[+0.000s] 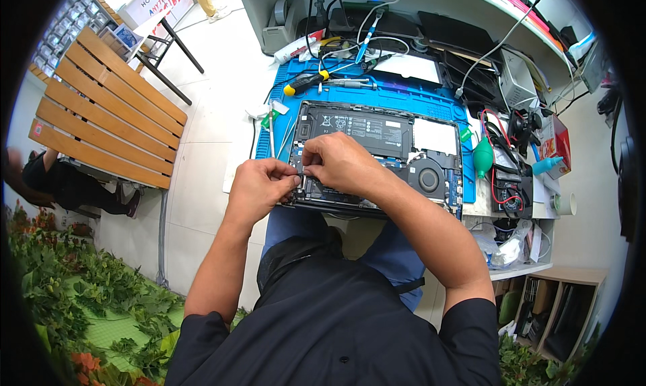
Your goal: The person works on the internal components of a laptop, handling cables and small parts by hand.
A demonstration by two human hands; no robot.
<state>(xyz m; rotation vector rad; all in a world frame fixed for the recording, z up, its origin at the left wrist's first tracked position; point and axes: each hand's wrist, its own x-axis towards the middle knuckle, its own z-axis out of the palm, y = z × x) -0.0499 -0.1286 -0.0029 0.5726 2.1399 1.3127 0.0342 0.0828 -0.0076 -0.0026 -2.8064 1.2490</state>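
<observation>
Head view: looking down on opened laptop, lying innards-up over blue work mat. Pinching narrowly with left hand and right hand, close together at laptop's left side; impossible to tell any part held in either pinch. Likely fairly light and stiff as whole, yet fragile inside. Best held by outer rim, pressing neither on black battery nor on cooling fan; probably needing only light fingertip touch at bare internals.

The laptop battery looks matt, the slatted table wooden.
</observation>
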